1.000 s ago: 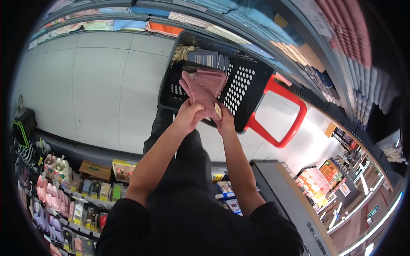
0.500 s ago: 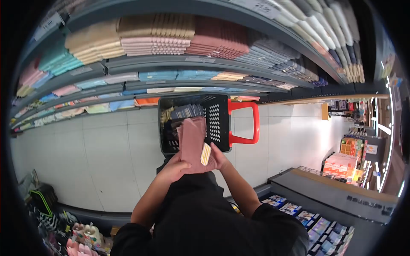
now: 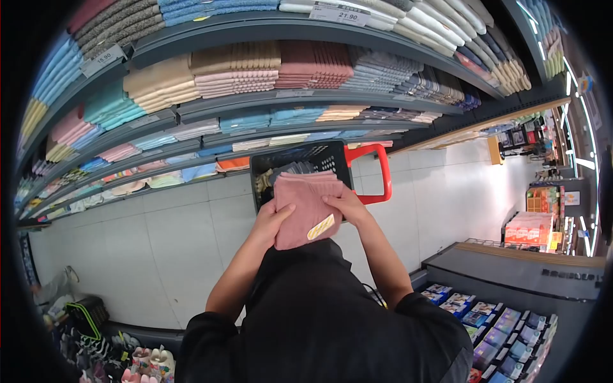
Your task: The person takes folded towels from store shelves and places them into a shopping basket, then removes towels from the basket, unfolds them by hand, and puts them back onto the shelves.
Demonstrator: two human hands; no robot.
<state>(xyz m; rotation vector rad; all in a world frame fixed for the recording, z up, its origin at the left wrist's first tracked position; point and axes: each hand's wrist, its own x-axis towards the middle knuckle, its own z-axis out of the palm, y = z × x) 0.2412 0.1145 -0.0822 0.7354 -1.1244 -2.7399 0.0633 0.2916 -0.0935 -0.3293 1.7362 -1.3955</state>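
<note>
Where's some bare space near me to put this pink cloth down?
Bare floor stretches left of the basket, between the lowest shelf and the shoes. Another patch lies right of the red handle, above the gray counter. The shelves look crowded with folded cloths; the pink cloth hides part of the basket's inside.

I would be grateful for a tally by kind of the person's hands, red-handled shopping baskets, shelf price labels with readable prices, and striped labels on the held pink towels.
Hands, left and right: 2
Red-handled shopping basket: 1
Readable shelf price labels, 21.90 and 15.90: 2
Striped label: 1
Total: 6
</note>
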